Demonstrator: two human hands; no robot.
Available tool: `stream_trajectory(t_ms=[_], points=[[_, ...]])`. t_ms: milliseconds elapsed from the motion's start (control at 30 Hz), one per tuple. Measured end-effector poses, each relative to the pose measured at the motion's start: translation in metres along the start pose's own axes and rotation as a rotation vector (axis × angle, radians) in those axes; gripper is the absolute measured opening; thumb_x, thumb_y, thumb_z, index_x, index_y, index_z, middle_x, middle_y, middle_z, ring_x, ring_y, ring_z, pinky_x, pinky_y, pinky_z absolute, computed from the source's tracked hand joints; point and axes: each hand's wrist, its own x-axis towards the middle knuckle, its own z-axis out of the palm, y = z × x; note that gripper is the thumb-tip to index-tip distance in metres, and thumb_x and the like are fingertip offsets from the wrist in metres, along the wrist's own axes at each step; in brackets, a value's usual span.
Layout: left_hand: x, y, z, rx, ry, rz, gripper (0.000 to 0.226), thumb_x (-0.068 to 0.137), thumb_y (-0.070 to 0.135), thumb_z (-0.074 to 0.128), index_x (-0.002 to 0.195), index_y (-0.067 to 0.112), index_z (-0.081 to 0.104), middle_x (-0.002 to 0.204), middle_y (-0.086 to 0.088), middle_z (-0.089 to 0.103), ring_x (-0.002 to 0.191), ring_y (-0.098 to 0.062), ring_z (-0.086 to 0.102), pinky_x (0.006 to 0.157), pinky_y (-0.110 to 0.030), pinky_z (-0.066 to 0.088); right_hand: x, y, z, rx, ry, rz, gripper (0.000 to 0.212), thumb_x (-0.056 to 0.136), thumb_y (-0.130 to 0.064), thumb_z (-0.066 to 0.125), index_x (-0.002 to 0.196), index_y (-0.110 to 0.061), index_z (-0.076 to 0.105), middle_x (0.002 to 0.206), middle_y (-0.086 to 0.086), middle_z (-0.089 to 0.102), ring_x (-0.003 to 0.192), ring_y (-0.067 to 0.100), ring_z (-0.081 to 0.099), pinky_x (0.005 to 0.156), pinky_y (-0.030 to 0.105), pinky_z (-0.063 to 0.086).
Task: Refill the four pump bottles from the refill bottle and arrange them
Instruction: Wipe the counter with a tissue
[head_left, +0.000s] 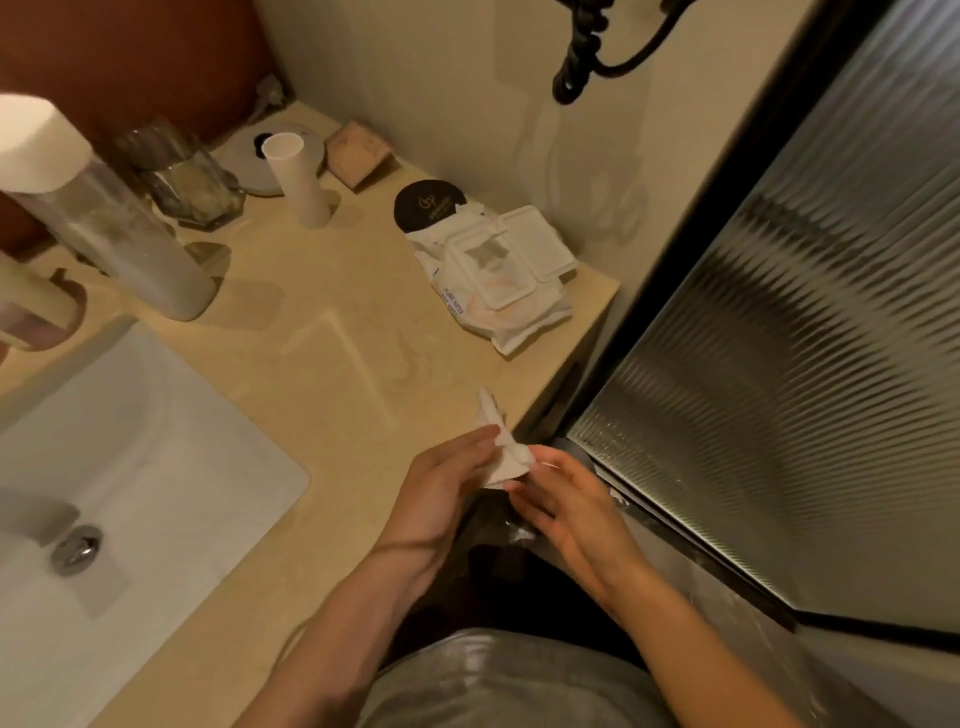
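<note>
My left hand and my right hand meet over the right front corner of the beige counter. Between them is a crumpled white wipe, pinched by the fingers of both hands. A tall clear bottle with a white cap stands at the far left of the counter. Part of another bottle shows at the left edge. No pump bottle is plainly in view.
A white sink with a metal drain lies at left. A glass jar, a white tube, a small box, a black round lid and a wipes pack sit farther back. A ribbed glass door stands at right.
</note>
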Motion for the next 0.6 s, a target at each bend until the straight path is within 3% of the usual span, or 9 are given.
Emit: stream_trajectory(t_ms=[133,233,333,467,600], points=[[0.008,-0.008,0.020,-0.074,-0.090,-0.113,0.018,0.082,0.011,0.060,0.092,0.004,0.072,0.090,-0.010,0.071,0.088,-0.016,0.065,0.079,-0.027,0.048,-0.004,-0.015,-0.023,0.250,-0.018,0.095,0.030,0.082,-0.015,0.059,0.110,-0.005,0.060,0.102,0.016,0.068,0.090,0.027,0.067,0.075,0.032,0.057],[0.017,-0.017,0.039,0.034,-0.148,-0.168,0.020,0.082,0.019,0.061,0.094,0.007,0.072,0.099,-0.016,0.069,0.093,-0.019,0.063,0.089,-0.032,0.046,-0.004,-0.022,-0.040,0.206,0.009,0.094,0.036,0.081,-0.022,0.059,0.112,-0.005,0.061,0.101,0.015,0.069,0.091,0.024,0.067,0.079,0.031,0.056],[0.027,-0.025,0.053,0.108,-0.180,-0.191,0.018,0.089,0.016,0.052,0.093,0.013,0.069,0.095,-0.007,0.067,0.092,-0.014,0.059,0.091,-0.029,0.043,0.002,-0.025,-0.053,0.125,0.061,0.086,0.031,0.084,-0.021,0.058,0.111,-0.005,0.062,0.102,0.014,0.069,0.093,0.022,0.067,0.077,0.029,0.056],[0.049,-0.042,0.067,0.107,-0.202,-0.295,0.019,0.090,0.017,0.052,0.107,0.019,0.061,0.104,-0.002,0.062,0.103,-0.015,0.054,0.103,-0.034,0.036,0.025,-0.017,-0.076,0.006,0.196,0.078,0.017,0.092,-0.009,0.054,0.105,-0.004,0.063,0.097,0.014,0.070,0.088,0.021,0.069,0.076,0.026,0.056],[0.068,-0.059,0.074,0.222,-0.074,-0.409,0.030,0.092,0.022,0.052,0.120,0.012,0.057,0.108,-0.004,0.060,0.101,-0.016,0.054,0.098,-0.031,0.039,0.057,0.001,-0.104,0.093,0.336,0.249,0.018,0.092,-0.005,0.052,0.107,0.004,0.057,0.089,0.016,0.066,0.078,0.021,0.066,0.062,0.023,0.058]])
